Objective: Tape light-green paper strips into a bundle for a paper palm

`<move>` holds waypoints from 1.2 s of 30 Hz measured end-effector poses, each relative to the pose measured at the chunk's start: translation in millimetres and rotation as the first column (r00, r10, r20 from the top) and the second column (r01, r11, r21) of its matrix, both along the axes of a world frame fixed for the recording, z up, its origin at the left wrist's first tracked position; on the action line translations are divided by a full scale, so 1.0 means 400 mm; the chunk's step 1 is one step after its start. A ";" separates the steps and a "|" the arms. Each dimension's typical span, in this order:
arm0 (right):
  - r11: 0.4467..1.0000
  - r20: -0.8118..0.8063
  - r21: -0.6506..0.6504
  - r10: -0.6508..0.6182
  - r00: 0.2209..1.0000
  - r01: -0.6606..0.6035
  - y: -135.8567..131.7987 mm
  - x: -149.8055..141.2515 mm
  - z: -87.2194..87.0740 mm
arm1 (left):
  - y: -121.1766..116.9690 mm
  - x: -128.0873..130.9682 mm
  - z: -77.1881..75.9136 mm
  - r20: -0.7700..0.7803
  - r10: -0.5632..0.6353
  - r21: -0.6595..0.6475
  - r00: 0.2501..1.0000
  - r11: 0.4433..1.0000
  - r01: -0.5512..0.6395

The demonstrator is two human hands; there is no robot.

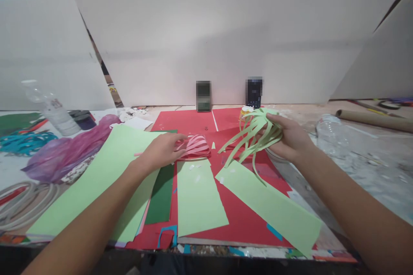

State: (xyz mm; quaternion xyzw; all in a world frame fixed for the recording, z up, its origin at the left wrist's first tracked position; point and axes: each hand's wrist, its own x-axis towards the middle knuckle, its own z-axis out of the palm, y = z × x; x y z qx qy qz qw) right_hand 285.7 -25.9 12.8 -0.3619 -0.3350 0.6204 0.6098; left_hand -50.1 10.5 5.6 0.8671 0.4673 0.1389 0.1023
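A bunch of light green paper strips (247, 137) hangs from my right hand (285, 137), whose fingers are closed around its upper end. The loose ends droop to the left and down over the red paper (232, 206). My left hand (166, 150) is at a bundle of looped pink paper strips (197, 146), its fingers curled at the bundle's left end. Whether those fingers grip it or only touch it I cannot tell. Below the hands lie two light green paper pieces, an upright one (200, 202) and a slanted one (271, 210).
Large light green sheets (125, 150) and dark green paper (161, 197) lie left of centre. Further left are a purple plastic bag (71, 150), blue strips (27, 142) and a plastic bottle (53, 109). Two phones lean on the white board (206, 30). A clear bottle (332, 133) lies right.
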 end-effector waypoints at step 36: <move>0.994 0.524 0.023 0.078 0.848 -0.105 -0.148 -0.194 0.044 | -0.187 0.223 0.046 0.116 -0.358 0.522 0.927 0.816 0.250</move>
